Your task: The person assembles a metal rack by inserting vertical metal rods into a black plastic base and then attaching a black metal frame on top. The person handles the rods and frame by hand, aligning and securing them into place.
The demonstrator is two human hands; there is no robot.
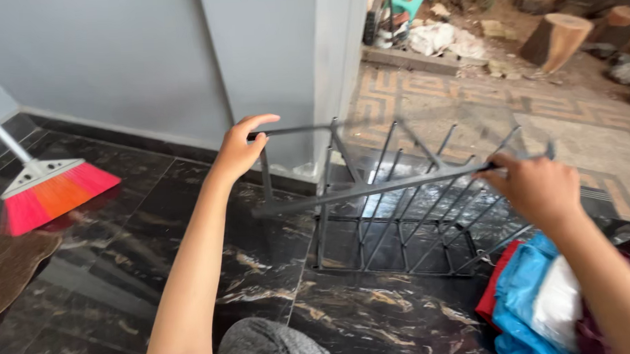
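Observation:
A grey metal rack (386, 216) made of thin bars is lifted and tilted over the dark marble floor. My left hand (239, 150) grips the end of its upper bar at the left. On the right, my right hand (532, 187) is closed around the end of a long front bar. The lower part of the rack hangs between my arms, close to the floor.
A broom (46, 186) with pink and orange bristles rests on the floor at the left, beside a brown mat (7, 268). Red, blue and white cloths (535, 295) lie at the lower right. A grey wall (185, 63) and pillar stand behind; wood stumps (558, 39) outside.

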